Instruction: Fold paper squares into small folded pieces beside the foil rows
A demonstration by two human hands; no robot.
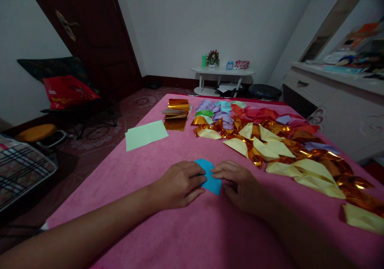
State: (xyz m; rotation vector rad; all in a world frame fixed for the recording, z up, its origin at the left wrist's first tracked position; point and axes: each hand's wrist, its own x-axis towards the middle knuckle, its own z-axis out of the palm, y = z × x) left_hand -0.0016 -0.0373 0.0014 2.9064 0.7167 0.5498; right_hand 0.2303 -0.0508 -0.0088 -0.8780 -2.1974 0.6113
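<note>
A piece of bright blue folded paper (211, 177) lies on the pink cloth between my two hands. My left hand (180, 184) holds its left side, fingers bent together over the paper. From the right, my right hand (240, 183) has its fingertips pressed on the opposite edge, with the thumb tucked low. The paper's outer edges are partly hidden under the fingers. Beyond my left hand rests a stack of pale green paper sheets (147, 135). A pile of shiny gold paper sheets (176, 117) sits just behind it.
Many folded paper pieces spread over the right of the pink-covered table (120, 205): pale yellow ones (270, 148), gold foil ones (342, 169), purple ones (223, 119) and red ones (261, 114). A white side table (223, 72) stands by the wall. A chair carries a red bag (69, 93).
</note>
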